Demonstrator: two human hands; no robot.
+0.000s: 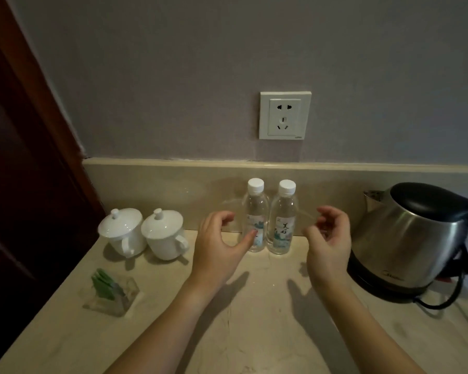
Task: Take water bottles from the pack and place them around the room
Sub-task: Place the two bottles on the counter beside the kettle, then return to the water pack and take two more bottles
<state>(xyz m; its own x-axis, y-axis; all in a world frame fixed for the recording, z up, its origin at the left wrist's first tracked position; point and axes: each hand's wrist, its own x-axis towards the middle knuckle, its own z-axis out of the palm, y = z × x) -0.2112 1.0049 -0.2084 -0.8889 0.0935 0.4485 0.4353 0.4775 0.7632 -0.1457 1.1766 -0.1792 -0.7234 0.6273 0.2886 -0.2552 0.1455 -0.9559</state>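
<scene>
Head view shows two hands with fingers curled and parted, holding nothing: the left hand [219,245], whose thumb tip overlaps the left bottle [255,215], and the right hand [328,240], clear of the right bottle [283,217]. Both white-capped bottles stand upright, touching, at 12 o'clock on the counter [254,333]; their label characters are too small to read. At 9 o'clock sit two lidded cups [143,233]; at 3 o'clock one kettle [408,238], frame-cropped, logo illegible.
</scene>
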